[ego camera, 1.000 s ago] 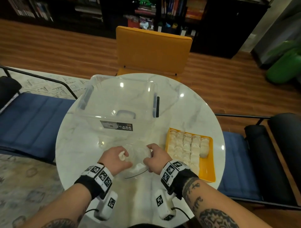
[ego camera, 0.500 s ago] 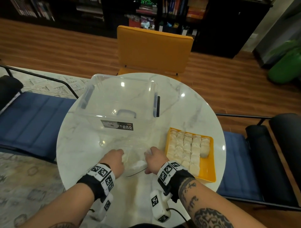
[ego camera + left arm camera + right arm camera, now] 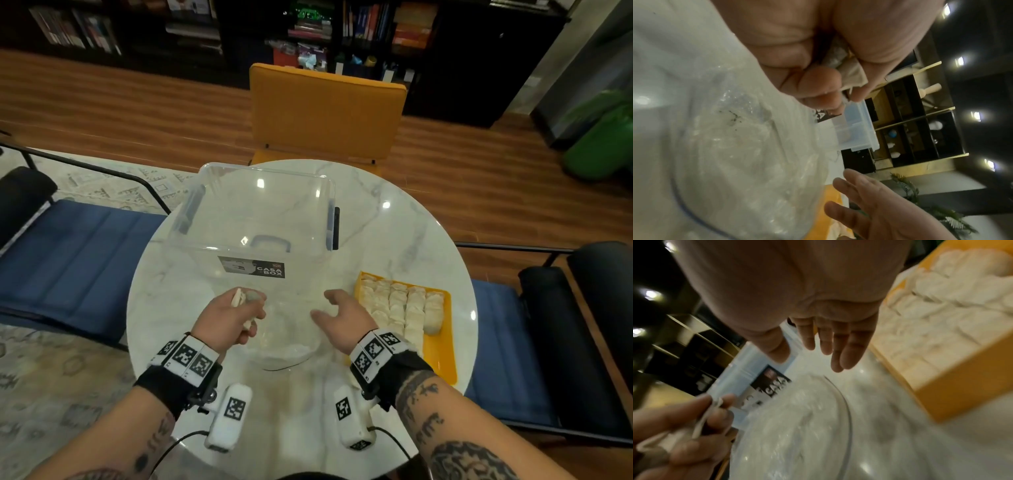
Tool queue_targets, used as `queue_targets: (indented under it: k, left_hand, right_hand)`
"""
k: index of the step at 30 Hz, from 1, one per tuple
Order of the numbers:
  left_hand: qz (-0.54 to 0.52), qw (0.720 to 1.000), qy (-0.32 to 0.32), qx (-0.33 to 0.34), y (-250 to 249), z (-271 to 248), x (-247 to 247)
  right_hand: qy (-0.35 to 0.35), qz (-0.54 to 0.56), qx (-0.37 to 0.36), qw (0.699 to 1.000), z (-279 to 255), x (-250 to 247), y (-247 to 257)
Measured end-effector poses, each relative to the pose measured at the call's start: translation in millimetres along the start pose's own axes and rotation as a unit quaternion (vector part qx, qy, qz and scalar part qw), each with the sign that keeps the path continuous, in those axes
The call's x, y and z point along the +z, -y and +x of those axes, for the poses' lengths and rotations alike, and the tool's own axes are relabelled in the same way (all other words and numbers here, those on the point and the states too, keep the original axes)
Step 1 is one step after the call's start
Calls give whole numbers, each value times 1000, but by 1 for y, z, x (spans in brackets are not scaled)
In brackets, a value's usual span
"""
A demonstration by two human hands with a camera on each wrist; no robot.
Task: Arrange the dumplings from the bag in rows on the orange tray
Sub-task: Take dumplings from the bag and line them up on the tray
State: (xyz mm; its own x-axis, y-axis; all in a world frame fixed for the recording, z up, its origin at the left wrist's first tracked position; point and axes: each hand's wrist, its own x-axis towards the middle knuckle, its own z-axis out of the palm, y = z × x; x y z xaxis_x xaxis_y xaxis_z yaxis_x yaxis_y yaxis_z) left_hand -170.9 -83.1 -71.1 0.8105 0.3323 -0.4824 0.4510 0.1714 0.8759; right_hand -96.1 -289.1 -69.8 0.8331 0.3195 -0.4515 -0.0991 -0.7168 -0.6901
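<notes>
The clear plastic bag point(image 3: 284, 339) lies flat on the marble table between my hands, dusted white inside point(image 3: 740, 162) point(image 3: 797, 426). My left hand point(image 3: 236, 311) is raised over the bag's left side and pinches a pale dumpling point(image 3: 237, 297) point(image 3: 851, 76) point(image 3: 701, 423) in curled fingers. My right hand point(image 3: 342, 311) hovers over the bag's right edge with fingers point(image 3: 830, 345) straight and spread, holding nothing. The orange tray point(image 3: 440, 356) sits to the right, filled with several rows of white dumplings point(image 3: 397, 305) point(image 3: 941, 308).
A clear storage box point(image 3: 260, 219) with a black label stands behind the bag. The round marble table point(image 3: 394, 240) has an orange chair point(image 3: 325, 113) at its far side and blue-cushioned seats point(image 3: 75, 253) left and right.
Both hands came off the bag and moved apart. My left hand lifted up with a dumpling in it; my right hand opened and shifted right toward the tray.
</notes>
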Motion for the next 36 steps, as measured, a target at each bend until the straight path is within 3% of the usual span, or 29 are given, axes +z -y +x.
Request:
queue_targets:
  k: [3, 9, 13, 20, 25, 28, 32, 34, 36]
  left_hand:
    - [-32, 999, 13, 16, -12, 0, 4]
    - [56, 989, 127, 57, -33, -9, 61]
    - [103, 978, 160, 84, -37, -12, 104]
    - [-26, 985, 169, -11, -41, -17, 149]
    - [9, 987, 162, -20, -43, -14, 176]
    - [15, 990, 139, -6, -43, -10, 192]
    - [73, 989, 121, 40, -42, -7, 204]
    - [156, 977, 115, 84, -40, -5, 207]
    - [272, 947, 114, 129, -36, -3, 208]
  right_hand:
    - [-46, 43, -52, 997, -6, -26, 5]
    - [-4, 133, -92, 987, -25, -52, 4]
    - [-14, 141, -95, 985, -34, -64, -12]
    - [-92, 281, -25, 955, -43, -101, -44]
    - [-100, 402, 2, 910, -44, -120, -62]
    - [-61, 387, 3, 920, -45, -122, -69]
    - [-11, 297, 1, 955, -40, -122, -85]
    - [-21, 228, -27, 973, -35, -126, -94]
    - [-59, 188, -56, 979, -32, -134, -101]
